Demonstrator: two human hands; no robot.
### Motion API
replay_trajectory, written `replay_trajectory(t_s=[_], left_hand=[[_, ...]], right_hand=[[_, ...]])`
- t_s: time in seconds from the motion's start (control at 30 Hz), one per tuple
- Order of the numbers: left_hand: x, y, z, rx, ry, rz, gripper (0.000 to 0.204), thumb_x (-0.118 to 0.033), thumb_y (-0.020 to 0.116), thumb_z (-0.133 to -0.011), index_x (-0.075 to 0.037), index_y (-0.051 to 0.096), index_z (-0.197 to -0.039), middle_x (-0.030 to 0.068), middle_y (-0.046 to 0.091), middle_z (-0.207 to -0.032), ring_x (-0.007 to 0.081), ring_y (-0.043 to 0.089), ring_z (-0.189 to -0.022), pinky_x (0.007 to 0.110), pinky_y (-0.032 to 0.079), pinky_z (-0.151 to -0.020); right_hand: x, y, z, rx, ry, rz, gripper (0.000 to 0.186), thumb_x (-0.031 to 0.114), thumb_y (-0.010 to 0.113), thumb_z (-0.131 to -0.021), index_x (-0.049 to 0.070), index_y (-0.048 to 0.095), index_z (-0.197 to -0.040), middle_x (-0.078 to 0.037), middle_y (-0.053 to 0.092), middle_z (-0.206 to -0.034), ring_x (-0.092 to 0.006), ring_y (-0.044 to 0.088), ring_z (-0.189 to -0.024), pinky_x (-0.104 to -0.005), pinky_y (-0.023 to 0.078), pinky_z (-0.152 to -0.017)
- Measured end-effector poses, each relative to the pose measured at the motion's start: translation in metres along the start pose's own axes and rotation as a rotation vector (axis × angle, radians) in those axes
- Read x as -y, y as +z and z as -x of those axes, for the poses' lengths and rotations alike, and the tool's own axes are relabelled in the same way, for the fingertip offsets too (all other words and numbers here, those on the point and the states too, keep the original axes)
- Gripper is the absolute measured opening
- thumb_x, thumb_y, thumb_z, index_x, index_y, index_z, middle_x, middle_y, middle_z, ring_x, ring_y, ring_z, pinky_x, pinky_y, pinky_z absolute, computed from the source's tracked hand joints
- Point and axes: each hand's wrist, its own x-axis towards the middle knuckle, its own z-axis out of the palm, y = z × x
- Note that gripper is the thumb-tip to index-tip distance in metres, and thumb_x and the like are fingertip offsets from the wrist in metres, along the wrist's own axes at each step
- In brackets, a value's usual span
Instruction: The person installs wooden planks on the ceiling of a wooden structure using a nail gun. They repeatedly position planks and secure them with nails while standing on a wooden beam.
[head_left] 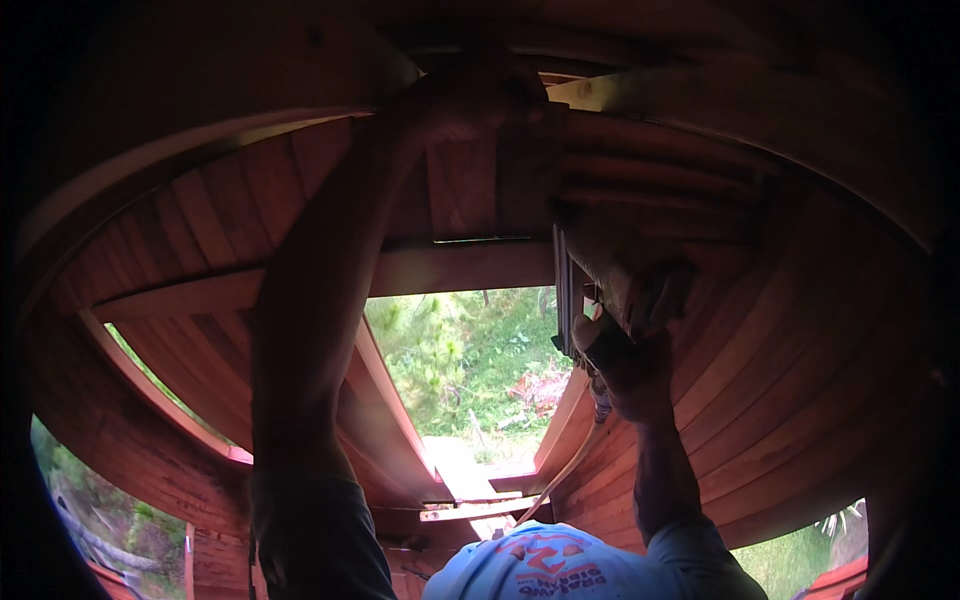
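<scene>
The left hand (455, 105) reaches up and presses a dark board (490, 170) against the wooden ceiling (800, 330), seemingly to steady it, its grip too dim to tell; the right hand (630, 365) is closed around a tool (570, 300) at the board's edge; greenery (470, 350) shows through the opening below.

You look up at reddish-brown wooden planks (800, 330), striped by darker seams that curve across the ceiling. A paler tan beam (640, 95) crosses near the top. Through the opening (470, 360) you see bright green foliage with a small patch of rusty red. Below you, a light blue cap (545, 565) carries a red and dark blue print. Your sleeves (320, 540) are grey-blue.
</scene>
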Motion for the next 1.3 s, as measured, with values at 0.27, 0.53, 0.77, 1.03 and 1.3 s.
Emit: replay_trajectory(t_s=[0.27,0.53,0.77,1.03,1.3], left_hand=[[0.001,0.002,0.002,0.003,0.027,0.014,0.021,-0.019,0.073,-0.088,-0.006,0.072,-0.104,0.0038,0.070,-0.091,0.0134,0.063,-0.086,0.032,0.050,-0.079],[0.007,0.007,0.003,-0.040,0.051,-0.038,0.019,-0.020,0.070,-0.090,-0.005,0.071,-0.102,0.0044,0.068,-0.089,0.0141,0.062,-0.083,0.033,0.050,-0.077],[0.011,0.007,0.006,-0.116,0.183,-0.006,0.019,-0.019,0.069,-0.089,-0.004,0.070,-0.101,0.0051,0.067,-0.085,0.0149,0.061,-0.080,0.034,0.049,-0.075],[-0.007,-0.001,0.003,0.016,0.053,-0.046,0.020,-0.022,0.067,-0.091,-0.004,0.070,-0.098,0.0060,0.066,-0.082,0.0143,0.060,-0.078,0.034,0.048,-0.073],[-0.001,0.003,0.005,-0.068,-0.057,0.051,0.019,-0.021,0.071,-0.087,-0.003,0.071,-0.094,0.0068,0.069,-0.086,0.0156,0.064,-0.081,0.035,0.051,-0.076]], right_hand=[[0.009,0.013,0.002,0.050,0.019,0.073,0.044,0.030,0.075,-0.086,0.001,0.063,-0.116,-0.011,0.069,-0.106,-0.0163,0.065,-0.099,-0.0327,0.050,-0.086],[0.014,0.020,-0.003,0.081,0.026,0.155,0.044,0.036,0.073,-0.087,0.004,0.065,-0.117,-0.012,0.070,-0.106,-0.0201,0.067,-0.100,-0.0338,0.050,-0.087],[0.004,0.025,-0.006,0.035,-0.012,0.117,0.024,0.024,0.076,-0.088,0.005,0.061,-0.089,0.005,0.051,-0.058,-0.0012,0.041,-0.042,-0.0210,0.031,-0.040],[0.005,0.027,-0.004,0.011,-0.036,0.115,0.037,0.030,0.076,-0.086,0.002,0.067,-0.108,-0.009,0.071,-0.096,-0.0154,0.067,-0.091,-0.0327,0.050,-0.083],[0.004,0.002,-0.006,-0.020,-0.204,0.168,0.026,0.022,0.073,-0.088,0.002,0.068,-0.104,-0.001,0.065,-0.076,-0.0062,0.058,-0.067,-0.0273,0.045,-0.061]])
